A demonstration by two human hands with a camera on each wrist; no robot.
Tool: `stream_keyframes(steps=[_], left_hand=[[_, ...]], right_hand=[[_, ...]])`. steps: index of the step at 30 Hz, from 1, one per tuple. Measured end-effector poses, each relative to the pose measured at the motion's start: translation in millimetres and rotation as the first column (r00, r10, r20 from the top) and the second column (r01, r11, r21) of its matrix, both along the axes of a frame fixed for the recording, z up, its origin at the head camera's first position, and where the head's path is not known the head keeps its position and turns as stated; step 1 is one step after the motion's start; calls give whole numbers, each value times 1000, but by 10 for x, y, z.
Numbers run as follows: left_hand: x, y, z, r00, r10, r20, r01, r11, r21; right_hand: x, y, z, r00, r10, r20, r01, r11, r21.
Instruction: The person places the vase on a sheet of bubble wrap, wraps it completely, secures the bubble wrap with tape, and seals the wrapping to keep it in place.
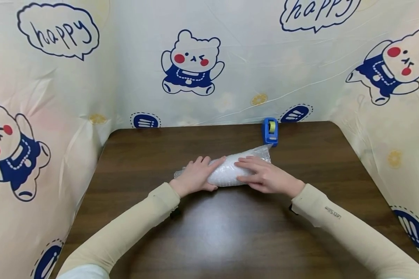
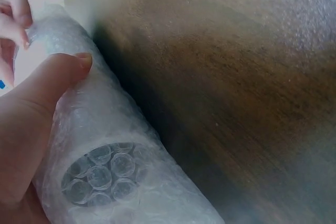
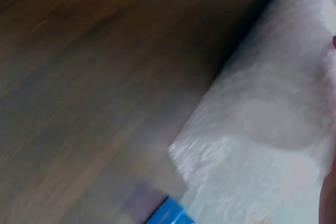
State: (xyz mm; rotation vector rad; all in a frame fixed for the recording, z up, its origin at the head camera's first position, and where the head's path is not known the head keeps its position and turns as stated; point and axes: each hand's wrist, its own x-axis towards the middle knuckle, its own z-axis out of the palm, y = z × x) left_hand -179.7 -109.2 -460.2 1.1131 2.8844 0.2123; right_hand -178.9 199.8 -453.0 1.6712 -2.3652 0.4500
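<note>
A bubble-wrapped roll [image 1: 227, 172] lies slantwise near the middle of the table, its white inside showing through the clear wrap. My left hand [image 1: 197, 176] grips its left part, fingers spread over the far side. In the left wrist view, the left thumb [image 2: 65, 72] lies along the roll [image 2: 115, 114], and an oval patch shows large clear bubbles. Over the right part rests my right hand [image 1: 265, 176], with its fingers fairly straight across the top. Loose wrap [image 3: 236, 177] sticks out past the roll's right end. What is inside is hidden.
A blue tape dispenser [image 1: 270, 131] with yellowish tape stands at the table's back edge, just beyond the wrap's right tip. Printed cloth [image 1: 237, 77] with bears hangs behind and on both sides of the dark wooden table [image 1: 213, 236].
</note>
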Motion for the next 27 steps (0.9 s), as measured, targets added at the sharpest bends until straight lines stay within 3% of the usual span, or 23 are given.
stream_keyframes(steps=[2,5,8,11,16,21,27], left_hand=[[-1,1,-4,1000,3,-1,-3,1000,2],[-1,9,-11,1000,5,-6,-5,1000,-1],[3,18,-11,1000,3,2,-3,1000,-9],[6,16,0,1000,2,20,-1,1000,-17],[3,-16,41,998,12,56,-11,1000,-8],[-21,-34,39,996,1,92,-2,1000,12],[-34,-27,26,998,-12,68,10,1000,24]], right_hand=[[4,-73,9,1000,-23,-15,22,999,-39],[32,-228,17,991,-117,-59,115,993,-42],[80,-344,-23,965,-209,-160,217,975,38],[115,-379,-88,938,-235,-253,270,956,115],[84,-344,-164,935,-192,-298,251,952,173],[72,-188,-247,960,-128,-248,183,960,214],[83,-61,-259,975,-83,-205,122,976,183]])
